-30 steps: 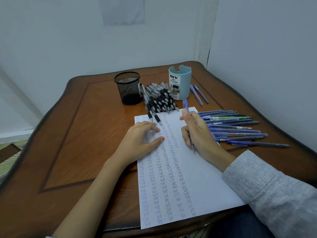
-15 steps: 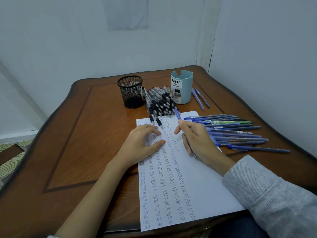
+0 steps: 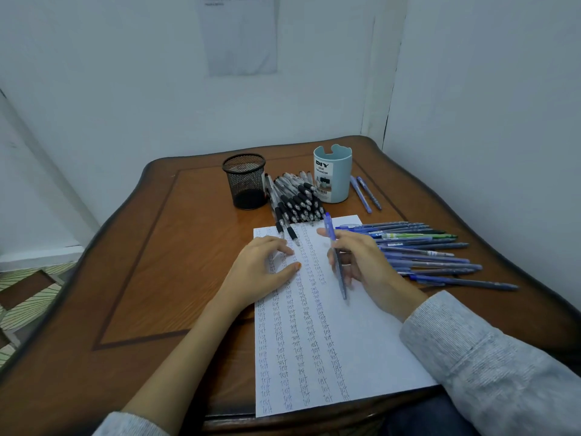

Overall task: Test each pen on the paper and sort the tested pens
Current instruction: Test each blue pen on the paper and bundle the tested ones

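Head view: blue pen [image 3: 335,256] pinched in grip of right hand [image 3: 366,262], over paper [image 3: 361,341].

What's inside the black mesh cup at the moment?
No pen sticks up past the rim of the black mesh cup, and its upper part looks hollow through the mesh. The bottom is dark, so anything small lying there is hidden.

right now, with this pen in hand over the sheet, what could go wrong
The blue pen in the right hand is close to the loose blue pile, so it could get mixed in unsorted. The paper seems to overhang the table at its near edge; if the left hand pinning it lifts, it might slide.
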Tool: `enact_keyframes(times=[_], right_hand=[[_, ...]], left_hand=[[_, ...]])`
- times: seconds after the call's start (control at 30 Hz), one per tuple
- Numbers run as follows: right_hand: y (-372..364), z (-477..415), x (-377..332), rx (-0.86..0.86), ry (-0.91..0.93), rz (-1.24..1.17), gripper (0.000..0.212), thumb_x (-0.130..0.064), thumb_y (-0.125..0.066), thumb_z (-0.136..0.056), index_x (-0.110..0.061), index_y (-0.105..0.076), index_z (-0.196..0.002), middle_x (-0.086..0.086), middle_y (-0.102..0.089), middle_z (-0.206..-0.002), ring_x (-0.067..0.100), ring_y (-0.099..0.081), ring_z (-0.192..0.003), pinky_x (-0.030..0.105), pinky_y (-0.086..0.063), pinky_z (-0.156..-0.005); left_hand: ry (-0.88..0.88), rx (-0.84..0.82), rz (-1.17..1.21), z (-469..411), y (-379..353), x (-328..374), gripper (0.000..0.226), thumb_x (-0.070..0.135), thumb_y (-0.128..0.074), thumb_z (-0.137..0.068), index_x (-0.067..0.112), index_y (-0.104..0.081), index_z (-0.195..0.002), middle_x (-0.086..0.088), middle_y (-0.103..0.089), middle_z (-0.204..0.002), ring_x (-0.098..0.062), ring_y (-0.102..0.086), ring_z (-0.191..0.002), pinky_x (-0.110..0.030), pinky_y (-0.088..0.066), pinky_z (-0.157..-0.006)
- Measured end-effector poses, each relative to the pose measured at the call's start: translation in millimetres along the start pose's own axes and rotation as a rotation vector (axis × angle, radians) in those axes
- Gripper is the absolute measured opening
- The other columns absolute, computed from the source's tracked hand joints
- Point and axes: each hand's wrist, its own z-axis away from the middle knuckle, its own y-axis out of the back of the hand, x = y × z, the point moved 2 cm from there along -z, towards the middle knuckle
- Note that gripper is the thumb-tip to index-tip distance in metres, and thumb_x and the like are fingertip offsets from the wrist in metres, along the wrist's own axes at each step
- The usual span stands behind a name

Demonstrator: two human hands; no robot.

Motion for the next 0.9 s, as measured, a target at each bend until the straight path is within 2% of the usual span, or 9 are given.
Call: enact_keyframes(times=[0.1,0.13,0.2,0.3,0.37,0.47,0.53,0.6,0.9], right_hand=[[11.1,0.8,-13.7,-0.031,0.012,-0.080,0.034,0.003,-0.041,-0.091,0.015,-0.054,-0.120,0.008,-0.050,-0.066,0.014,-0.044,-0.058,0.021,-0.038,-0.048],[16.1,0.8,-20.2,-0.032,0.036,-0.051,0.031,0.003,-0.044,-0.092,0.016,-0.055,-0.117,0.008,-0.052,-0.068,0.014,-0.046,-0.061,0.022,-0.042,-0.053],[28.2,-1.5,-34.6,0.017,0.076,0.058,0.022,-0.002,-0.054,-0.093,0.004,-0.065,-0.111,0.005,-0.063,-0.075,0.013,-0.053,-0.064,0.023,-0.050,-0.061],[54.5,-15.5,-50.2,0.164,0.082,0.205,0.019,-0.008,-0.064,-0.088,-0.009,-0.068,-0.107,0.005,-0.071,-0.089,0.013,-0.063,-0.070,0.019,-0.053,-0.059],[72.0,-29.8,-57.3,0.235,0.072,0.242,0.024,-0.009,-0.068,-0.086,-0.007,-0.068,-0.109,0.007,-0.070,-0.094,0.016,-0.065,-0.077,0.020,-0.051,-0.060],[91.7,-58.4,-62.1,0.321,0.058,0.384,0.025,-0.008,-0.070,-0.084,-0.006,-0.067,-0.109,0.008,-0.067,-0.094,0.012,-0.065,-0.068,0.020,-0.053,-0.057],[103.3,-79.7,-62.0,0.413,0.064,0.469,0.025,-0.009,-0.074,-0.081,-0.005,-0.069,-0.105,0.012,-0.068,-0.103,0.021,-0.066,-0.086,0.034,-0.058,-0.076],[109.5,-96.1,-61.5,0.477,0.067,0.494,0.021,-0.009,-0.074,-0.081,-0.003,-0.071,-0.101,0.015,-0.067,-0.108,0.029,-0.063,-0.101,0.044,-0.054,-0.090],[116.8,-143.0,-43.6,0.571,-0.001,0.630,0.023,-0.009,-0.067,-0.087,-0.002,-0.070,-0.109,0.015,-0.065,-0.113,0.027,-0.060,-0.103,0.034,-0.050,-0.088]], left_hand=[[0.014,-0.002,0.018,0.3,0.4,0.2,0.029,0.041,-0.071,-0.082,0.021,-0.069,-0.102,0.006,-0.061,-0.120,-0.010,-0.050,-0.117,-0.031,-0.038,-0.101],[0.018,-0.005,0.024,0.5,0.6,0.0,0.030,0.043,-0.070,-0.082,0.022,-0.069,-0.103,0.006,-0.061,-0.120,-0.010,-0.049,-0.117,-0.032,-0.038,-0.101],[0.031,-0.014,0.034,0.7,1.0,-0.1,0.035,0.049,-0.068,-0.080,0.023,-0.068,-0.103,0.008,-0.060,-0.120,-0.008,-0.048,-0.118,-0.031,-0.038,-0.101],[0.044,-0.014,0.034,0.3,0.5,-0.5,0.052,0.066,-0.057,-0.072,0.026,-0.067,-0.104,0.012,-0.059,-0.121,-0.004,-0.048,-0.117,-0.025,-0.036,-0.099],[0.050,-0.007,0.038,-0.3,0.0,-1.2,0.056,0.070,-0.052,-0.069,0.029,-0.067,-0.103,0.014,-0.059,-0.120,-0.002,-0.047,-0.116,-0.023,-0.035,-0.098],[0.043,0.023,0.048,-0.8,-0.2,-2.7,0.052,0.070,-0.053,-0.069,0.031,-0.066,-0.101,0.018,-0.059,-0.115,0.000,-0.049,-0.113,-0.022,-0.036,-0.097],[0.039,0.031,0.057,-1.0,-0.9,-4.1,0.050,0.069,-0.055,-0.069,0.031,-0.067,-0.100,0.020,-0.059,-0.113,0.001,-0.050,-0.112,-0.022,-0.037,-0.097],[0.039,0.031,0.061,-1.5,-1.4,-5.4,0.048,0.068,-0.057,-0.070,0.032,-0.068,-0.099,0.021,-0.059,-0.114,0.003,-0.049,-0.113,-0.021,-0.037,-0.097],[0.059,0.033,0.074,-0.9,-2.9,-8.6,0.043,0.068,-0.058,-0.069,0.037,-0.067,-0.098,0.026,-0.056,-0.118,0.008,-0.046,-0.116,-0.011,-0.031,-0.094]])
